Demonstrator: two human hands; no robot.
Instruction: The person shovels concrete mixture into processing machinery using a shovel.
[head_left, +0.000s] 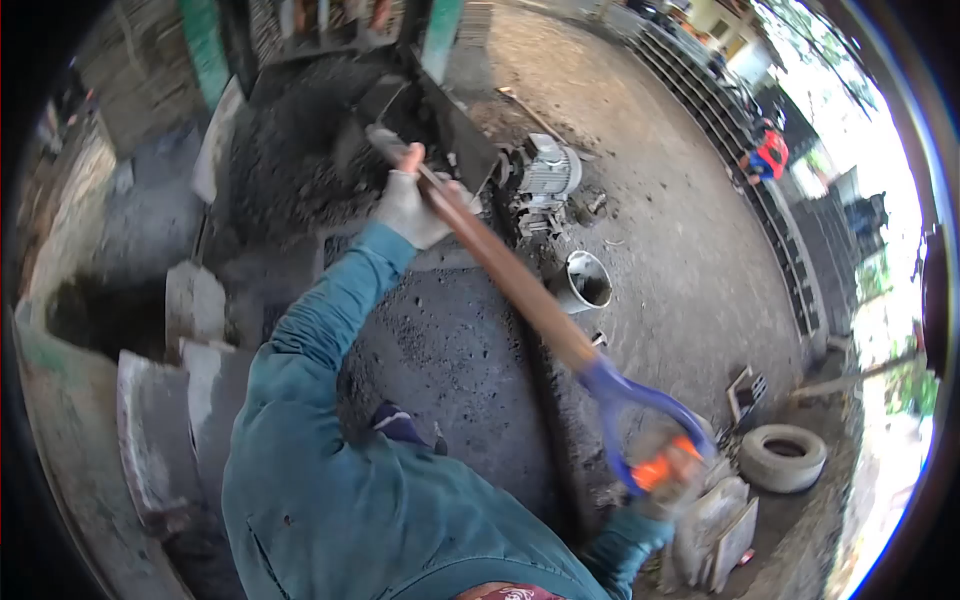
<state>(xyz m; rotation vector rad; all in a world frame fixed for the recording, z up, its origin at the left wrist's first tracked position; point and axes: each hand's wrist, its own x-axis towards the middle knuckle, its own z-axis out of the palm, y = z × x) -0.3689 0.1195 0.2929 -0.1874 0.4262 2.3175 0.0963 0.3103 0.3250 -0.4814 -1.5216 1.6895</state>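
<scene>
My left hand (418, 205), in a pale glove with bare fingertips, is closed around the lower shaft of a shovel (530, 295). The shovel has a brown wooden shaft and a blue D-shaped handle. My right hand (675, 480), gloved with some orange on it and blurred by motion, grips that handle at the lower right. The shovel slants up to the left, its blade end over a heap of dark, damp-looking material (290, 150) inside a metal-sided bay. The blade itself is blurred and hard to make out.
An electric motor (548, 170) stands right of the heap, with a bucket (582, 282) below it. At lower right are a tyre (783, 458) and stone slabs (705, 530). Curved concrete pieces (155, 430) lean on the left. A person in red (770, 152) is by a long row of blocks.
</scene>
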